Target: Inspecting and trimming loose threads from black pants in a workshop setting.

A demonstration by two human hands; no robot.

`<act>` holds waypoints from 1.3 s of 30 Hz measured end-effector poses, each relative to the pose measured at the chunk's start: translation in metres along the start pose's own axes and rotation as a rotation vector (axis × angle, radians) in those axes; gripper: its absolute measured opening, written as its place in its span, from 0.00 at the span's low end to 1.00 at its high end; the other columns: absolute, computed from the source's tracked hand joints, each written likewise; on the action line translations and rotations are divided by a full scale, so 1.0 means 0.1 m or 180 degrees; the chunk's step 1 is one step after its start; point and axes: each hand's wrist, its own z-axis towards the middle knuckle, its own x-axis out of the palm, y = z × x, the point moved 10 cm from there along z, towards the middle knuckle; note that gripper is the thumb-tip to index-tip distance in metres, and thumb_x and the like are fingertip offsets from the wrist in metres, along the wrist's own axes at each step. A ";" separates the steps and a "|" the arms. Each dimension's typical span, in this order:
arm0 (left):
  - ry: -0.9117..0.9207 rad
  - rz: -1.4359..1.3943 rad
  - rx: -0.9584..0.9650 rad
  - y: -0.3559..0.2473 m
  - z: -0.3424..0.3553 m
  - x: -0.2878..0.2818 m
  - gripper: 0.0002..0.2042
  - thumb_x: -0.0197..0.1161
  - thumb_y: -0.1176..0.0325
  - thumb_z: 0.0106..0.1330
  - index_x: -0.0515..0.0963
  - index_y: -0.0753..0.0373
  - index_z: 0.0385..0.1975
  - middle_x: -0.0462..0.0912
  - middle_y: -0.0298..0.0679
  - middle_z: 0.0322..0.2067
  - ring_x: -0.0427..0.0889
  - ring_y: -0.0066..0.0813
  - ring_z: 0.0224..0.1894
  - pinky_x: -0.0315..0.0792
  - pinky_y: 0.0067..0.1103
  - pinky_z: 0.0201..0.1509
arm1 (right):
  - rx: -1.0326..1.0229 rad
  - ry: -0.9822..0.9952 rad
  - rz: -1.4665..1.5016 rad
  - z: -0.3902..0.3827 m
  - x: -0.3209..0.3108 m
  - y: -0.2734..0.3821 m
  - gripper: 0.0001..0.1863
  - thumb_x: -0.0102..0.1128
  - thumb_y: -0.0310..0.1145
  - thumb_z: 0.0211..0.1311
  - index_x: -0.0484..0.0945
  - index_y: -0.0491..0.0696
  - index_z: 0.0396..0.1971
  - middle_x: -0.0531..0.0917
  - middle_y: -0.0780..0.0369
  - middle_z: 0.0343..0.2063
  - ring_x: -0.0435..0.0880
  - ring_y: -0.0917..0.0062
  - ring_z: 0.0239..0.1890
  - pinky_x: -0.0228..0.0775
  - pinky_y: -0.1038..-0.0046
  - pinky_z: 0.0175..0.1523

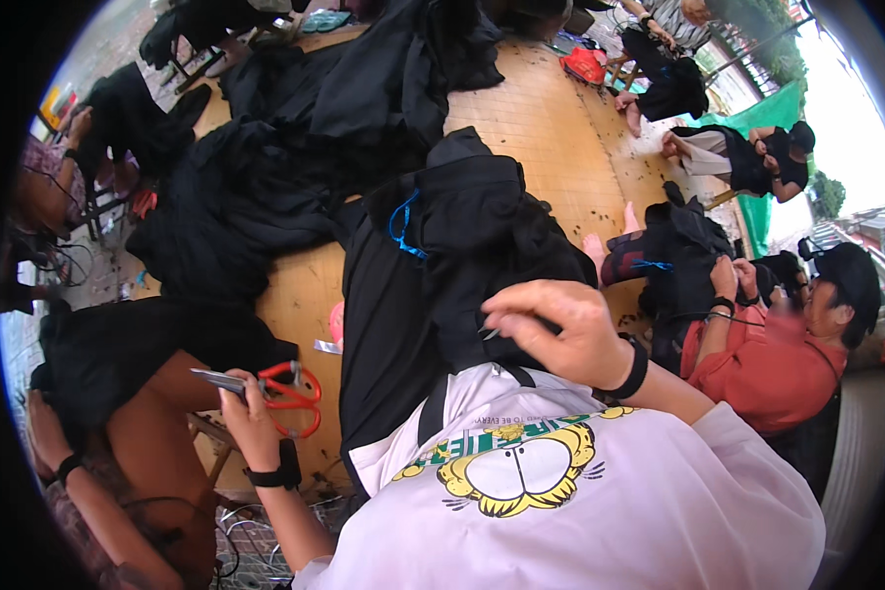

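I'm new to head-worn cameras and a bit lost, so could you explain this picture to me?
There is no machine here: you see a person's own two hands. The single picture comes from a wide fisheye camera on their head, looking down, so edges bend. The left hand holds red-handled scissors. The right hand is over black cloth on the lap, which has a blue cord; whether its fingers pinch anything is unclear. Ahead, a heap of black fabric lies on a tan surface. Others sit around, including a person in a red top.
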 end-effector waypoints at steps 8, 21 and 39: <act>0.1045 -0.1265 0.0640 -2.47 -0.13 0.85 0.06 0.63 0.81 0.65 0.74 0.68 0.39 0.78 0.33 0.32 0.79 0.16 0.32 0.74 0.15 0.37 | -0.1167 0.0000 -0.0260 -0.02 0.07 0.46 0.19 0.71 0.27 0.52 0.82 0.45 0.46 0.82 0.57 0.47 0.84 0.63 0.45 0.76 0.66 0.49; 0.1725 -0.0616 0.1907 -3.26 0.08 2.59 0.10 0.70 0.70 0.59 0.82 0.62 0.40 0.83 0.40 0.42 0.80 0.39 0.50 0.72 0.28 0.57 | 0.0672 -0.0534 0.0591 -0.77 -0.97 -0.81 0.16 0.73 0.25 0.52 0.76 0.40 0.39 0.77 0.60 0.40 0.77 0.77 0.37 0.70 0.76 0.44; 0.2751 -0.1151 0.1377 -2.84 0.06 3.30 0.10 0.72 0.78 0.54 0.86 0.64 0.36 0.82 0.37 0.41 0.77 0.30 0.51 0.68 0.25 0.59 | 0.0309 0.0202 -0.1212 -0.47 -1.30 -0.98 0.22 0.82 0.31 0.38 0.74 0.43 0.26 0.74 0.57 0.28 0.77 0.63 0.28 0.71 0.69 0.34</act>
